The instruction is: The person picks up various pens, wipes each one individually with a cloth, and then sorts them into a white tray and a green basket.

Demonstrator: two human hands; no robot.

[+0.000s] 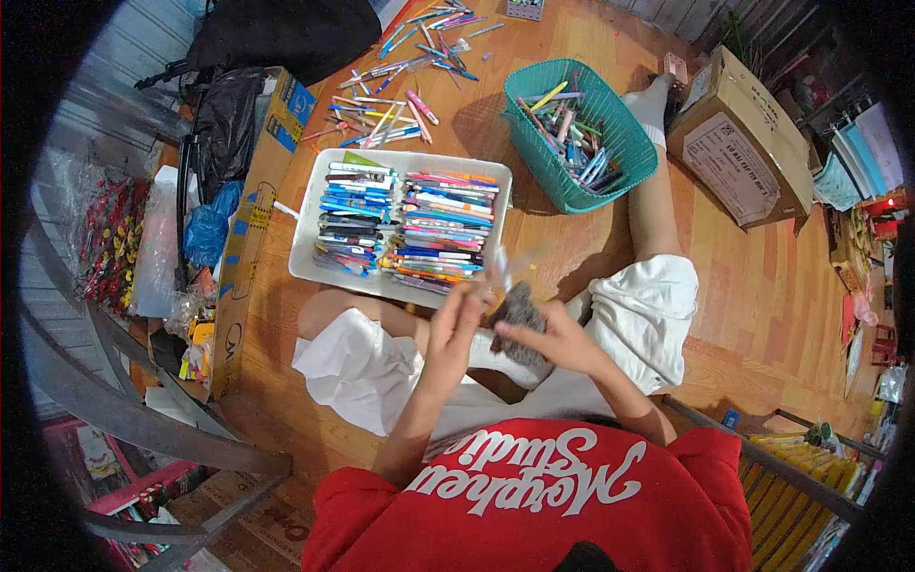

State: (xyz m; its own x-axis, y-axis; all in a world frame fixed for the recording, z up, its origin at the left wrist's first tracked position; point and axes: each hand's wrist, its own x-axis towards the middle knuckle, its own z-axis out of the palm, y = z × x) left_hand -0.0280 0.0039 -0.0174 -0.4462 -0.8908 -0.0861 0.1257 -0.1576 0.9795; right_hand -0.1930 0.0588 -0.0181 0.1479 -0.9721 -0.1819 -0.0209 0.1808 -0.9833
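My left hand [456,319] is closed, fingers pinched around a slim pale pen-like thing [501,265] that is smeared by motion. Close beside it, my right hand [551,336] grips a crumpled dark grey cloth [518,319]. Both hands are above my lap, near the front edge of a white tray [303,229]. Inside that tray, pens and markers [448,212] lie in two stacked columns, roughly sorted by colour. Beyond my right hand stands a teal plastic basket [637,157] holding a loose jumble of pens [577,143].
Loose pens [381,119] are scattered on the wooden floor [762,305] behind the tray. A cardboard box [739,143] stands at the right beside my foot. An open carton [243,248] with bags is at the left. Metal rails [172,410] curve at the lower left.
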